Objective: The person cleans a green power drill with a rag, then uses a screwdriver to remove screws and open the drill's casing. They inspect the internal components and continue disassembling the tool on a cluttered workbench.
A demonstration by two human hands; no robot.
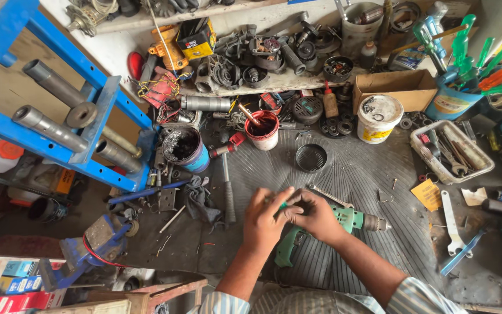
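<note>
Right now both of my hands meet over the green electric drill [344,224], which lies on its side on the ribbed dark mat of the desk [373,174], chuck pointing to my right and handle toward me. My left hand [264,220] is curled, its fingers [283,200] pinching a small green part at the back of the drill body; my right hand [316,216] is closed over the top of the housing just beside it, fingertips touching the same spot. What exactly sits between the fingertips is too small to tell. A spanner [327,196] lies just behind the drill, partly hidden by my right hand. Left of my hands a hammer [228,189] lies with its handle toward me, next to a grey rag [200,200]. Farther back stand a round black grille [311,157], a red pot [262,129] with a stick in it and a white tub [379,118]. A blue bench vise [91,250] sits at the near left edge.
</note>
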